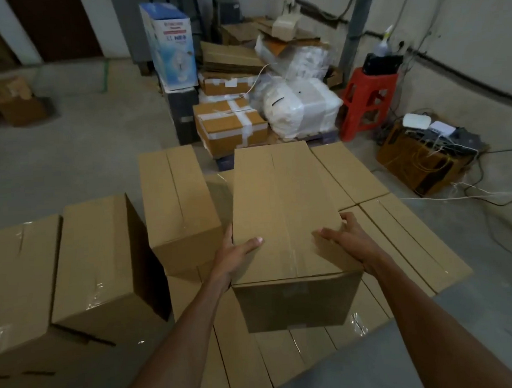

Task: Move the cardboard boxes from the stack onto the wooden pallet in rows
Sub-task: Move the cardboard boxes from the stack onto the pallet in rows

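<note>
A plain brown cardboard box is held between both hands in the middle of the view, above a flat layer of boxes laid in rows low down. My left hand grips its left side, thumb on top. My right hand grips its right side near the front corner. A second box stands on that layer just left of the held one. At the left, a taller stack of boxes rises. The pallet itself is hidden under the boxes.
Behind stand taped cartons, white wrapped bundles, a blue and white carton, and a red plastic stool. At the right, a box with routers and cables sits on the concrete floor; wires trail across it.
</note>
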Motion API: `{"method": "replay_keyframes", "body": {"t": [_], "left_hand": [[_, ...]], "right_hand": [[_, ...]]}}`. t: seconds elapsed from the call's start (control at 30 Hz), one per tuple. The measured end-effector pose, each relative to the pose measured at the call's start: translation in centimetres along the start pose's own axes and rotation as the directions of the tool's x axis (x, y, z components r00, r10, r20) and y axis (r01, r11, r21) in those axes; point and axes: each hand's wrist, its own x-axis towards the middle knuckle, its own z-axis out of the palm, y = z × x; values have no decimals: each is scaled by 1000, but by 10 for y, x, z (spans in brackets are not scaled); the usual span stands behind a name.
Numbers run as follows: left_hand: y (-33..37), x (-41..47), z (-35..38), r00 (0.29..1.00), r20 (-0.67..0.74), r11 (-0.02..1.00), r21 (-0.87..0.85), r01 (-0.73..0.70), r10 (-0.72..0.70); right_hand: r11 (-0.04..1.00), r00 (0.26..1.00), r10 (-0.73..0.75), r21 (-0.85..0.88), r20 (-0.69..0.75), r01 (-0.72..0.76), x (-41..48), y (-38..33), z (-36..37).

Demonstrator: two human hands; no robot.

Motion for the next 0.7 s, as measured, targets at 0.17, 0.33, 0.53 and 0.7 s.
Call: {"method": "replay_keyframes", "body": {"t": [0.17, 0.33, 0.53, 0.7], "left_hand": [[12, 51, 0, 998, -53, 1000, -11, 14, -14], [14, 111, 2, 989, -146, 999, -6, 33, -33], [11, 199, 0, 970, -236, 998, 4, 61, -59], [-9, 274, -10, 949, -308, 998, -9, 64, -63]], "right_hand": [[999, 999, -17, -29, 51, 19, 70, -20, 1], [994, 994, -73, -80, 79, 79, 151, -36, 1], [992, 975, -99, -55, 198, 112, 273, -46, 18], [986, 951, -157, -3, 264, 164, 369, -34, 52]]}}
